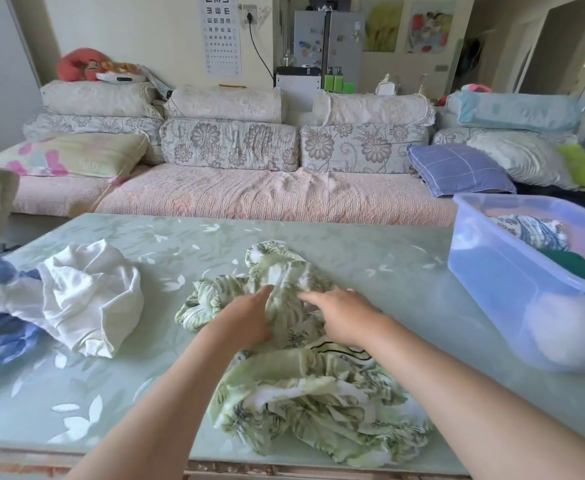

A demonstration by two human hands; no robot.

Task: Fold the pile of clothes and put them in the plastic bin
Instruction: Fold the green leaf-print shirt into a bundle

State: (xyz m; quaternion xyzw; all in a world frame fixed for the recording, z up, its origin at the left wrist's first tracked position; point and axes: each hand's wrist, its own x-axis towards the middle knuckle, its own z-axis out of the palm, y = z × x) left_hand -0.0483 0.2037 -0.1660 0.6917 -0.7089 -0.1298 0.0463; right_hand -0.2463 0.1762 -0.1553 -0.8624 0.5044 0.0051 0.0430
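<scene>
Thin green printed garment [311, 393], crumpled, mid-desk [370, 244] on the glossy leaf-patterned top. Left hand [246, 317] bunches a fold. Right hand [344, 317] rests on the cloth, fingers near straight. Translucent blue plastic bin [491, 282] at right edge.

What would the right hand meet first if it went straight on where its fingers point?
Probably the raised bunch of the green printed garment, directly ahead of the right hand; depth is unclear.

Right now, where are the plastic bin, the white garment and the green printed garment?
plastic bin [485, 271]: head view, left wall.
white garment [86, 299]: head view, crumpled middle.
green printed garment [318, 403]: head view, bunched near part.
</scene>
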